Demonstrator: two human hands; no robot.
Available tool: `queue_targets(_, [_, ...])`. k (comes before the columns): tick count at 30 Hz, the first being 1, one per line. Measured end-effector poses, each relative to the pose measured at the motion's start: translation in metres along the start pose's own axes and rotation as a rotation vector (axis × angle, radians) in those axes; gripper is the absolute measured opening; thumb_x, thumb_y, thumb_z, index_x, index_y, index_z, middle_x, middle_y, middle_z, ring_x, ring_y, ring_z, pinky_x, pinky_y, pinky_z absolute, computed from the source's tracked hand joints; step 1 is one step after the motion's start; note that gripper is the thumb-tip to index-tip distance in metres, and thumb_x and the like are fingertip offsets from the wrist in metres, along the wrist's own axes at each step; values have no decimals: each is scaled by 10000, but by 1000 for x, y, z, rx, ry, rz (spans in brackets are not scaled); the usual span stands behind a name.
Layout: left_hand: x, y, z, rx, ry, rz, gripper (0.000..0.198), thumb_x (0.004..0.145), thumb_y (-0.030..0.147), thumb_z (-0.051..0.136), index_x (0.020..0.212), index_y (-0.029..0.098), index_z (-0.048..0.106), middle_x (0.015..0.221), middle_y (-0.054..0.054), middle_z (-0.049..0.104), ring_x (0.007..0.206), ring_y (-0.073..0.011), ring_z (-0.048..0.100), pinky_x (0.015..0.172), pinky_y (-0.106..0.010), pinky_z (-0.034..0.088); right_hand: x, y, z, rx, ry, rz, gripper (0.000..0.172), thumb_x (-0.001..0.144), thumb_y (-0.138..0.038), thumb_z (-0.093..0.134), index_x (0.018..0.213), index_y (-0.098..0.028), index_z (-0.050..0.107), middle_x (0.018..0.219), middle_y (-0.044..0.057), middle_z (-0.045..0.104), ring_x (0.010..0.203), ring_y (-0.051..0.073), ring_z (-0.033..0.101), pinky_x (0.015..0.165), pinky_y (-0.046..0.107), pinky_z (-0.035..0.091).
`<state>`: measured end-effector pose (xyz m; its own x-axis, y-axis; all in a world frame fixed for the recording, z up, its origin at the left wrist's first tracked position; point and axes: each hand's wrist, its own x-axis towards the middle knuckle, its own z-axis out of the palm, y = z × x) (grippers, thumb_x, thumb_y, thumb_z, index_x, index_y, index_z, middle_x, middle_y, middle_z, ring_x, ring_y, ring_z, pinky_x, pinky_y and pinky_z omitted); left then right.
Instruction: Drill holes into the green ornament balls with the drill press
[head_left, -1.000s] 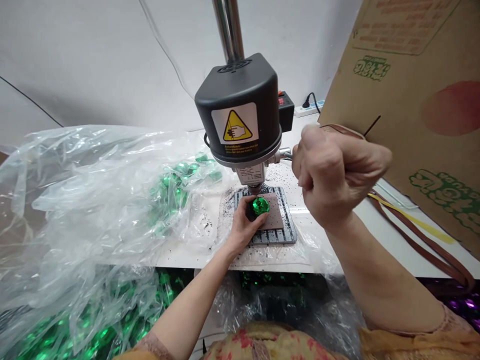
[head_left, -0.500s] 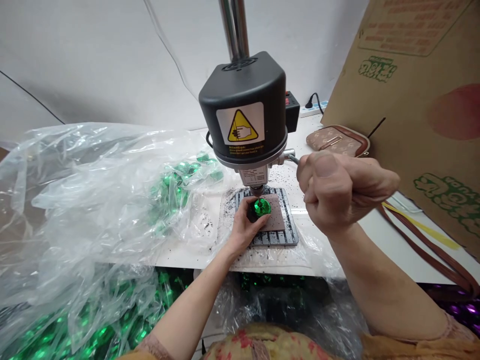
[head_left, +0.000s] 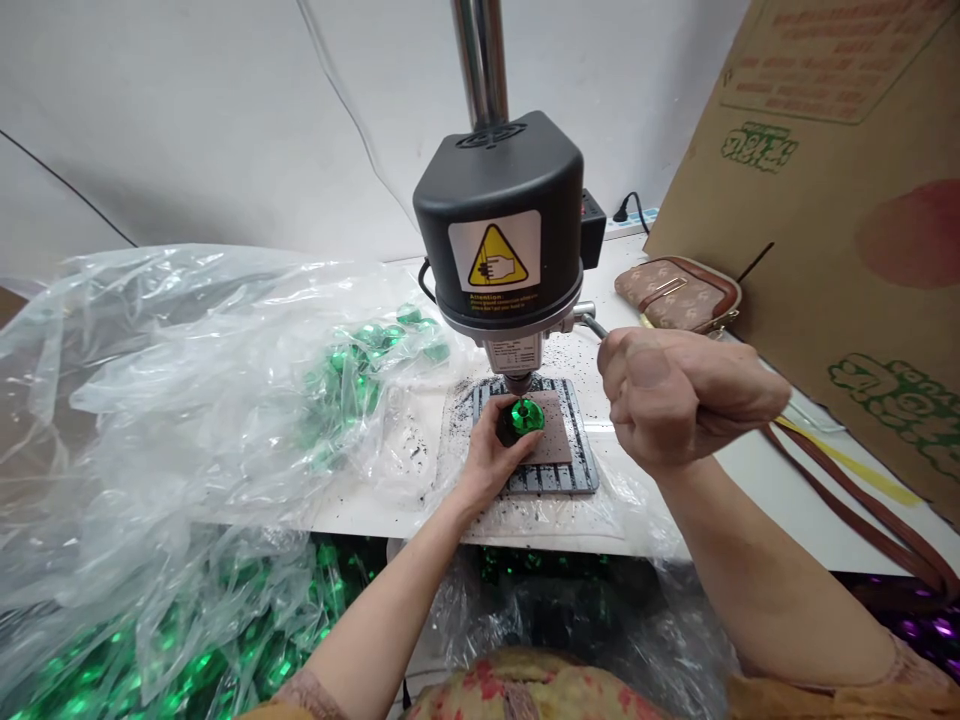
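A small bench drill press with a black head and a yellow warning label stands on the white table. My left hand grips a shiny green faceted piece on a brown pad on the ribbed base plate, right under the drill's tip. My right hand is a closed fist round the drill's feed lever, at the right of the head. The lever's end is hidden inside the fist.
A big crumpled clear plastic bag with several green pieces lies to the left. A brown patterned purse with a long strap and a leaning cardboard box stand at the right. Black swarf is scattered round the base. More green pieces lie below the table.
My right fist has come down with the lever, and the drill head has sunk toward the green piece. The purse behind the fist now shows. My left hand stays put.
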<state>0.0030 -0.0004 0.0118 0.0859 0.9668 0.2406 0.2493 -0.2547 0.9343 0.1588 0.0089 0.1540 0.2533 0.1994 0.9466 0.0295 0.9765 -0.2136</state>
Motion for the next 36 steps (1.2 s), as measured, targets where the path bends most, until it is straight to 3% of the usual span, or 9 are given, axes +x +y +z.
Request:
queue_targets(18, [-1, -4, -1, 31, 14, 55, 437, 791, 303, 780, 1163, 214, 568, 1097, -51, 662, 1009, -209, 636, 908, -344, 500, -14, 4, -10, 45, -142, -148, 423, 787, 27, 537, 517, -191, 294, 454, -73, 291, 360, 37, 298, 407, 260, 214])
queue_targets(20, [0, -4, 0, 39, 19, 60, 436, 792, 305, 779, 1163, 212, 570, 1089, -50, 665, 1004, -205, 642, 902, -340, 507, -13, 0, -8, 34, -120, -89, 429, 805, 11, 541, 513, -184, 296, 450, -69, 286, 368, 36, 299, 412, 260, 216])
queue_targets(24, [1, -3, 3, 85, 54, 49, 453, 786, 319, 787, 1174, 214, 578, 1108, -63, 670, 1024, -216, 652, 912, -361, 520, 10, -9, 3, -25, 34, 166, 468, 881, -153, 596, 483, -185, 352, 427, -56, 304, 368, 47, 301, 394, 275, 206])
queue_targets(27, [-10, 3, 3, 236, 185, 83, 411, 798, 341, 773, 1146, 215, 595, 1067, -70, 678, 1004, -228, 663, 893, -387, 532, 33, -9, 12, -14, 80, 270, 472, 883, -203, 627, 463, -196, 412, 399, -55, 338, 369, 53, 305, 393, 278, 221])
queue_targets(29, [-29, 6, 1, 350, 280, 236, 420, 795, 368, 772, 1139, 214, 588, 1024, -71, 678, 980, -234, 673, 856, -390, 551, 42, -6, 15, 29, 82, 269, 472, 879, -151, 607, 448, -192, 421, 387, -61, 335, 371, 43, 307, 403, 263, 230])
queue_targets(31, [-57, 5, -1, 417, 245, 498, 504, 784, 416, 780, 1191, 215, 561, 1033, -88, 680, 961, -238, 684, 801, -373, 573, 46, -2, 16, 58, 81, 254, 468, 879, -110, 576, 450, -190, 409, 386, -71, 311, 366, 31, 301, 403, 242, 230])
queue_targets(34, [-103, -5, -2, 546, -98, 927, 519, 825, 442, 736, 1248, 206, 549, 1098, -146, 694, 814, -198, 681, 640, -302, 552, 44, -1, 17, 86, 81, 228, 459, 886, -103, 563, 466, -189, 398, 395, -79, 294, 357, 24, 297, 393, 226, 221])
queue_targets(36, [-125, -15, -1, 737, -342, 1056, 408, 872, 316, 684, 1241, 188, 564, 1139, -181, 698, 700, -159, 636, 563, -275, 502, 43, -1, 18, 106, 97, 223, 459, 886, -87, 557, 466, -183, 397, 400, -77, 302, 362, 20, 304, 399, 222, 218])
